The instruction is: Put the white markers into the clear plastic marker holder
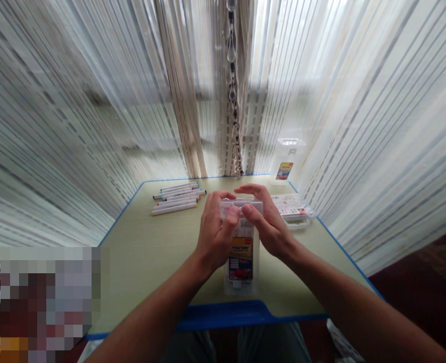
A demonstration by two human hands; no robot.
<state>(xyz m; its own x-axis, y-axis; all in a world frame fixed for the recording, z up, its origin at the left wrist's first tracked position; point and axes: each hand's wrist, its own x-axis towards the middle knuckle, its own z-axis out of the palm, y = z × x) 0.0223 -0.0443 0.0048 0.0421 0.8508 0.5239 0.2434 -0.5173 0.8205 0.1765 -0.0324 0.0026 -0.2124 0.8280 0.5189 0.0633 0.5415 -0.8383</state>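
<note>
A clear plastic marker case (240,257) stands upright near the front of the table, its label with a red car facing me. My left hand (217,227) is closed around the upper left of the case, thumb on the front of its lid. From the other side, my right hand (266,217) grips the upper right, its thumb also on the lid front and its fingers curled over the top. Inside the case, the contents are mostly covered by the label.
Several white markers (177,199) lie at the back left of the greenish table (143,262). Another clear case (285,159) stands at the back right, behind a flat clear case with a printed sheet (291,206). String curtains (132,101) hang beyond the table's blue edge.
</note>
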